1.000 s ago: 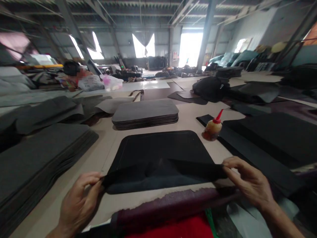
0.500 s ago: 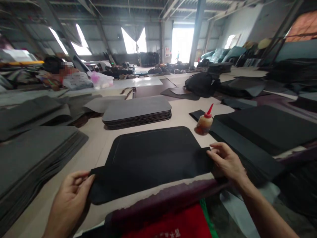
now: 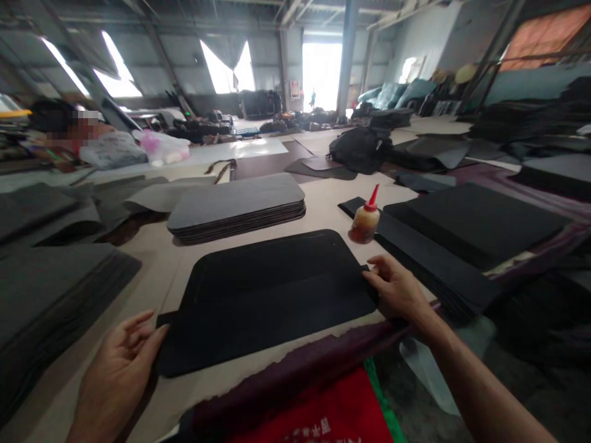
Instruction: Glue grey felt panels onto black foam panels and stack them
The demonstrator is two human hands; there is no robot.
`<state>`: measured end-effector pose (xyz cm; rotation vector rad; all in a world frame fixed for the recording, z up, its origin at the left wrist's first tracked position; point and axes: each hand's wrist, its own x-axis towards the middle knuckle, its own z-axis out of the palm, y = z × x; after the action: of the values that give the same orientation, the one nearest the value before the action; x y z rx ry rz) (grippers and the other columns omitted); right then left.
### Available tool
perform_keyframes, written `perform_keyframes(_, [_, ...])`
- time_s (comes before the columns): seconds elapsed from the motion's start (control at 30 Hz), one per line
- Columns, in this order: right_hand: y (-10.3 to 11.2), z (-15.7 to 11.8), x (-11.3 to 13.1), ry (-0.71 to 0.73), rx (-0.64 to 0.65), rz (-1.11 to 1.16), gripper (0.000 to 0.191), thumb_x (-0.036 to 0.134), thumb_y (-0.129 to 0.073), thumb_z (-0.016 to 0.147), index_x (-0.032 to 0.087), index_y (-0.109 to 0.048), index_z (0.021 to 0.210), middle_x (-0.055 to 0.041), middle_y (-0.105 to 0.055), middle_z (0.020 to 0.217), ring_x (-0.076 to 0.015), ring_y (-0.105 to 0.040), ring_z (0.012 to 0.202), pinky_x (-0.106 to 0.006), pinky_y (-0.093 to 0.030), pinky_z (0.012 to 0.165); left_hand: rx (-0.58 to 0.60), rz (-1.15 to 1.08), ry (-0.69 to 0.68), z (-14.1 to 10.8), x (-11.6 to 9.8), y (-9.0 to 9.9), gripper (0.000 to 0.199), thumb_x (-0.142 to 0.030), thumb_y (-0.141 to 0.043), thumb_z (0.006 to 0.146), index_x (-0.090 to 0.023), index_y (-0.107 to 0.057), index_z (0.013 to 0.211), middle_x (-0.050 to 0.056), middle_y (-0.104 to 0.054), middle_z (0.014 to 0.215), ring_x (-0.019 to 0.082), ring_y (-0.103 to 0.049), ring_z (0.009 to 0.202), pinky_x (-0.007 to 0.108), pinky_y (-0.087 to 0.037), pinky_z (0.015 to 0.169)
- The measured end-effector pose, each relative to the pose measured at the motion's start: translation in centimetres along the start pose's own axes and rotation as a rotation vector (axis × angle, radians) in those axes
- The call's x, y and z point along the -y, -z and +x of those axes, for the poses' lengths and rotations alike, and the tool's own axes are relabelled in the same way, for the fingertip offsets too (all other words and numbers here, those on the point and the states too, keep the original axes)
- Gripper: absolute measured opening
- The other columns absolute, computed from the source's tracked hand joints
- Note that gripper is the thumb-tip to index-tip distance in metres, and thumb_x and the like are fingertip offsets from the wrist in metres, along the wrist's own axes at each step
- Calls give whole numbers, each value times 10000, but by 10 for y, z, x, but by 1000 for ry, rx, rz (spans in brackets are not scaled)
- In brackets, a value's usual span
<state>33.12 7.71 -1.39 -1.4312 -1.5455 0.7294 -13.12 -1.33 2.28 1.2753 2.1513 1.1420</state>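
Note:
A black rounded panel (image 3: pixel 258 264) lies on the table in front of me. Along its near side is a wide black strip (image 3: pixel 272 314), with narrow ends sticking out past the panel's left and right edges. My left hand (image 3: pixel 117 363) is beside the strip's left end, thumb close against it and fingers apart. At the opposite end, my right hand (image 3: pixel 392 286) pinches the strip's tip between thumb and forefinger. A squeeze bottle (image 3: pixel 364 224) with a red nozzle and amber contents stands beyond my right hand.
Behind the panel sits a stack of grey rounded sheets (image 3: pixel 235 206). More dark sheets (image 3: pixel 50 295) are piled at left, and black pieces (image 3: pixel 471 221) at right. A black bag (image 3: pixel 357 151) lies farther back. Maroon material (image 3: pixel 286 375) hangs along the near edge.
The strip has come down onto the panel's near part, and both hands have lowered with it. My left fingers have parted from its end. The view has turned slightly right.

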Motion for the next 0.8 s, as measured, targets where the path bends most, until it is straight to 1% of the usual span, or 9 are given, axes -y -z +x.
perform_keyframes(0.13, [1, -1, 1, 10, -11, -98, 309, 459, -615, 832, 220, -573, 1023, 23, -575, 696, -171, -544, 631, -296, -409, 617, -13, 59, 6, 3, -9, -2, 723, -645, -616, 657, -216, -521, 1232, 30, -680, 888, 257, -698, 825, 336, -552, 745])
perform_keyframes(0.27, [2, -1, 7, -2, -25, -132, 303, 456, -613, 812, 219, -593, 999, 19, -575, 682, -169, -540, 617, -290, -403, 604, -21, 107, -7, 6, -7, -3, 727, -662, -604, 658, -205, -546, 1221, 41, -698, 884, 265, -699, 800, 334, -552, 689])
perform_keyframes(0.4, [3, 1, 6, -63, 18, 92, 366, 502, -665, 759, 220, -572, 972, 27, -543, 686, -160, -518, 607, -280, -406, 580, -41, 102, -34, 9, 0, -5, 705, -682, -588, 659, -217, -560, 1188, 34, -710, 869, 274, -719, 812, 332, -563, 657])
perform_keyframes(0.47, [3, 2, 4, -81, 49, 167, 391, 512, -683, 748, 221, -560, 978, 35, -523, 680, -156, -506, 601, -277, -408, 575, -46, 90, -41, 8, -4, -6, 677, -690, -565, 661, -229, -559, 1157, 14, -709, 829, 267, -725, 790, 335, -570, 662])
perform_keyframes(0.5, [4, 2, 3, -85, 53, 164, 388, 507, -682, 752, 220, -561, 982, 35, -522, 680, -156, -505, 601, -276, -409, 574, -50, 90, -35, 7, -7, -6, 657, -689, -562, 657, -236, -562, 1134, 6, -709, 810, 264, -725, 779, 334, -572, 662])
perform_keyframes(0.6, [5, 1, 4, -59, 29, 38, 341, 484, -658, 774, 215, -586, 971, 16, -567, 706, -162, -532, 620, -278, -420, 591, -48, 57, -12, 4, -16, -7, 627, -664, -612, 615, -241, -569, 1076, 13, -719, 806, 271, -725, 773, 321, -574, 631])
perform_keyframes(0.67, [6, -1, 8, -24, 5, -78, 304, 471, -640, 786, 215, -608, 947, 2, -601, 717, -168, -554, 632, -279, -422, 595, -71, 93, -22, 3, -16, -6, 620, -676, -595, 629, -246, -575, 1075, 22, -722, 833, 279, -727, 801, 322, -566, 623])
perform_keyframes(0.73, [7, -2, 12, 3, -6, -165, 285, 462, -625, 798, 215, -621, 940, -5, -622, 719, -173, -567, 638, -281, -421, 598, -79, 183, -38, 4, -11, -5, 630, -708, -550, 668, -256, -581, 1105, 22, -721, 857, 291, -724, 840, 350, -566, 666])
perform_keyframes(0.8, [7, -3, 13, 17, -6, -204, 281, 458, -616, 808, 215, -625, 949, -3, -629, 714, -176, -573, 640, -285, -420, 606, -68, 260, -48, 6, -1, -5, 658, -739, -484, 717, -260, -567, 1162, 24, -720, 905, 314, -713, 914, 394, -564, 734])
